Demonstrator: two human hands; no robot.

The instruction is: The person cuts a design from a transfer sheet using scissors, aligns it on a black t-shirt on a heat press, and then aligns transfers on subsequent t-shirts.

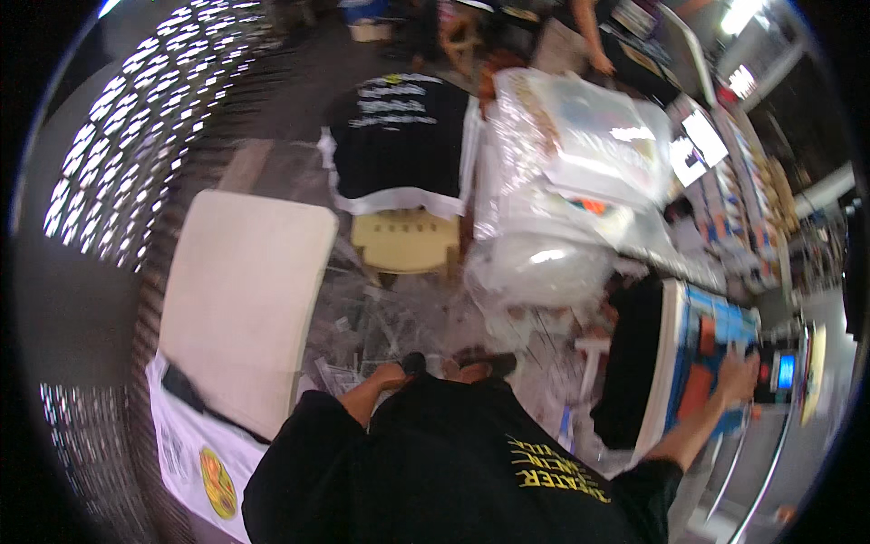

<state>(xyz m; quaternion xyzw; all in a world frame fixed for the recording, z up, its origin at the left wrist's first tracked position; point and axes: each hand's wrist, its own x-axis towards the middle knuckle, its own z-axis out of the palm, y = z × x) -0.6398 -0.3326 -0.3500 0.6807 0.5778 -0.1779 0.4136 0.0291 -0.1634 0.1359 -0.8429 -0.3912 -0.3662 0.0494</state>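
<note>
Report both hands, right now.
Left hand: too blurred; open or closed cannot be told.
Right hand: near the lit blue screen; open or closed cannot be told.

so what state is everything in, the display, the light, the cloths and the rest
display: lit blue
right hand: beside the display, grip too blurred to tell
light tube: lit
far black printed cloth: spread out, print showing
yellow stool: partly hidden
clear plastic packaging: heaped, wrinkled
white printed cloth: print showing
</note>
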